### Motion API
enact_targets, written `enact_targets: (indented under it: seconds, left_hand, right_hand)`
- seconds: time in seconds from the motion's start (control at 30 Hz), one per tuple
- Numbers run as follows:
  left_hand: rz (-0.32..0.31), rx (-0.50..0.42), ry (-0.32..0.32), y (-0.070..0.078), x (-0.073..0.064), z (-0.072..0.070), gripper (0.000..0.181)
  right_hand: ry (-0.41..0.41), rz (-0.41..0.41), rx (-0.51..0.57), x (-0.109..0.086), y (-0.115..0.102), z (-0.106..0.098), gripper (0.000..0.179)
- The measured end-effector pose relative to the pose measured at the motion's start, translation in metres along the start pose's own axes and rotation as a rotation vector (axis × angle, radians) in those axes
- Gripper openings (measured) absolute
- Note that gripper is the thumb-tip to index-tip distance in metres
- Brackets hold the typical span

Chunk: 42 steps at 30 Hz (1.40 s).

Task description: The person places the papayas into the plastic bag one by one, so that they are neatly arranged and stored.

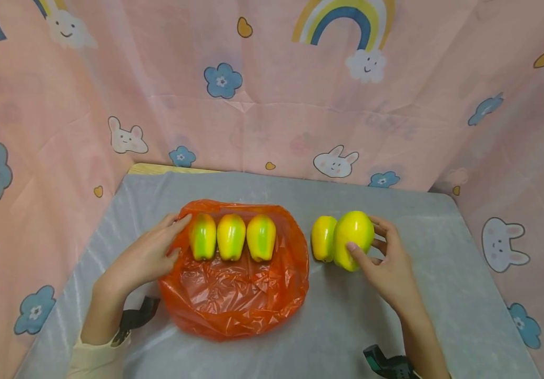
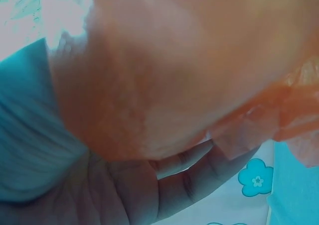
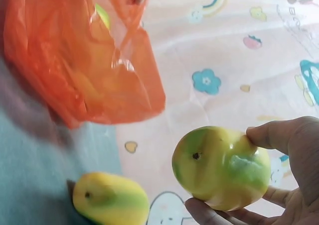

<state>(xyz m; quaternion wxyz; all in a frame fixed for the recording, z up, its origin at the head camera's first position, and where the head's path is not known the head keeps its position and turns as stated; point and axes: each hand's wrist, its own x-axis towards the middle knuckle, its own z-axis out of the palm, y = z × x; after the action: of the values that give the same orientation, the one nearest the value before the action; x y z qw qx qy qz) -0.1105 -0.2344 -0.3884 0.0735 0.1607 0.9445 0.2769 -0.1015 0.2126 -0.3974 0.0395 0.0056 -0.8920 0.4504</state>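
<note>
A red plastic bag (image 1: pixel 234 321) stands with its mouth spread wide on the table. Three yellow-green papayas (image 1: pixel 231 237) lie side by side in its far half. At the bag's left rim, my left hand (image 1: pixel 151 252) holds the thin film, fingers on its outer side; the film covers much of the left wrist view. To the right of the bag, my right hand (image 1: pixel 390 268) grips another papaya (image 1: pixel 354 239) between thumb and fingers, raised above the table. One more papaya (image 1: pixel 323 238) lies just left of it, partly overlapped in the head view.
A grey cloth (image 1: pixel 442 252) covers the table, with a strip of wooden edge (image 1: pixel 172 169) showing at the back left. Pink patterned curtains (image 1: pixel 262 116) hang behind and at both sides. Dark wrist-worn devices (image 1: pixel 139 314) sit on both forearms.
</note>
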Motion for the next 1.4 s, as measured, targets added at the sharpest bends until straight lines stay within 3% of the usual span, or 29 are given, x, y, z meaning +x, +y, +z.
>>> enact_targets:
  seconds: [0.4,0.9,1.2,1.4]
  left_hand:
    - [0.006,0.003,0.006,0.001,-0.002,0.0,0.073]
    - [0.009,0.016,0.001,0.002,-0.002,0.0,0.073]
    - [0.011,0.017,0.007,0.003,-0.003,-0.002,0.073]
    - [0.013,0.017,0.004,0.003,-0.004,-0.002,0.073]
  right_hand:
    - [-0.049,-0.073,0.08,-0.001,-0.02,0.031,0.069]
    - [-0.184,-0.052,0.219,-0.006,-0.045,0.066,0.071]
    - [-0.244,-0.108,0.247,-0.01,-0.054,0.093,0.07]
    - [-0.296,-0.084,0.236,-0.013,-0.063,0.113,0.071]
